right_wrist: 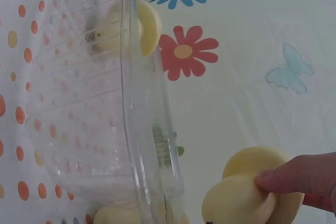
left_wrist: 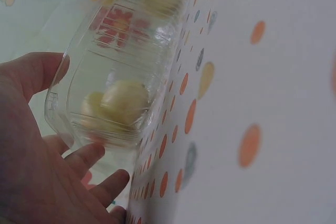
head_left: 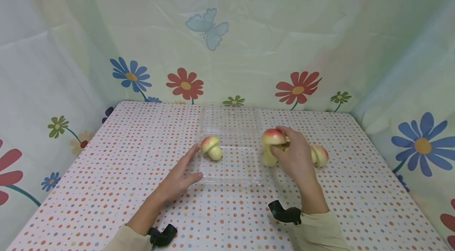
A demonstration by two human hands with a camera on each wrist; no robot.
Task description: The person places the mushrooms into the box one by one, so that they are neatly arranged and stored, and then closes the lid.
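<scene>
A clear plastic box (head_left: 231, 168) with its lid hinged back lies mid-table. One toy mushroom (head_left: 214, 152), with a red and yellow cap and pale stem, rests in its left part. My left hand (head_left: 175, 182) touches the box's left side, fingers extended and thumb by the near corner; the left wrist view shows the thumb (left_wrist: 50, 69) against the rim. To the right of the box, my right hand (head_left: 295, 156) pinches another mushroom (right_wrist: 239, 198) between thumb and fingers, raised off the table. Below it stands a yellowish mushroom (head_left: 269, 159), partly hidden by the held one.
Another mushroom (head_left: 321, 155) lies right of my right hand, its stem end hidden by the hand. The dotted tablecloth (head_left: 106, 172) covers the table. A flowered curtain (head_left: 249, 45) hangs along the back and sides. Black wrist cameras (head_left: 284, 213) sit near both sleeves.
</scene>
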